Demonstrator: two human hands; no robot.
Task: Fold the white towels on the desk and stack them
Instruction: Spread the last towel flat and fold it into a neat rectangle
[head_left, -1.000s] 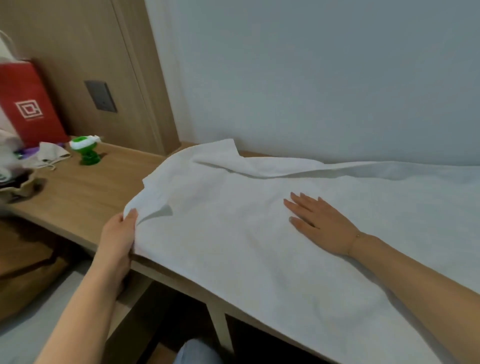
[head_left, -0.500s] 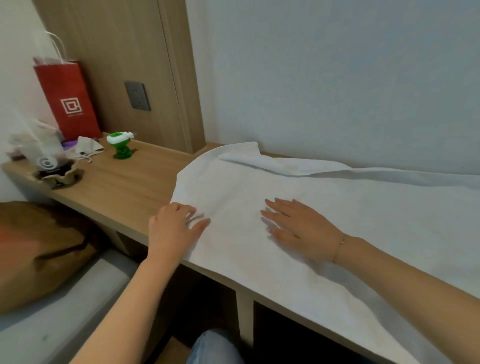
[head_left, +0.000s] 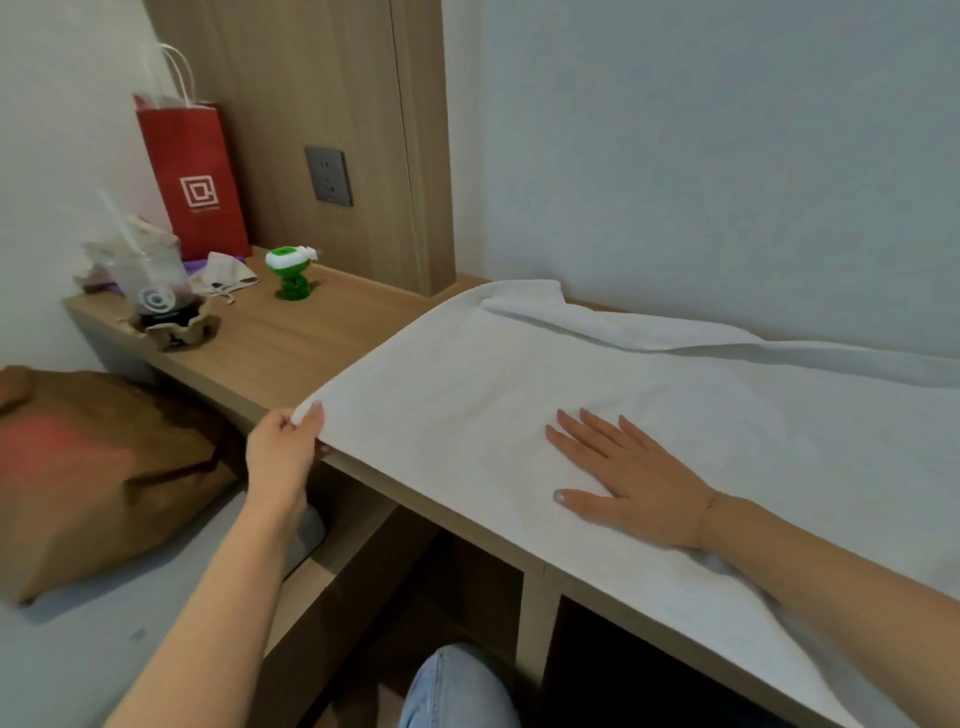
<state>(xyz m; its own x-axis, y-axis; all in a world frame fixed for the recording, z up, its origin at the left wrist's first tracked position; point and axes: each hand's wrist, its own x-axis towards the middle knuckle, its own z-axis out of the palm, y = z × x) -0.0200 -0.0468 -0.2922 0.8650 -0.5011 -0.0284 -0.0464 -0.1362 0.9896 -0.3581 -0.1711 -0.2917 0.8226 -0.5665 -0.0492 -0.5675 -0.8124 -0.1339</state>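
Note:
A large white towel (head_left: 467, 374) lies spread over the wooden desk (head_left: 291, 348), reaching from the middle to the right edge of view. Its far edge is rumpled against the wall. My left hand (head_left: 283, 452) pinches the towel's near left corner at the desk's front edge, thumb on top. My right hand (head_left: 628, 478) lies flat on the towel with fingers spread, pressing it down. No other towel can be told apart.
At the desk's left end stand a red paper bag (head_left: 195, 176), a plastic cup with a straw (head_left: 150, 280), a small cloth (head_left: 226, 275) and a green toy (head_left: 292, 275). A brown bag (head_left: 98, 467) lies on the bed at left. Open shelves sit below the desk.
My left hand has gone from lying flat on the towel's left part to pinching its near left corner at the desk edge. That corner now lies flatter. My right hand stays pressed.

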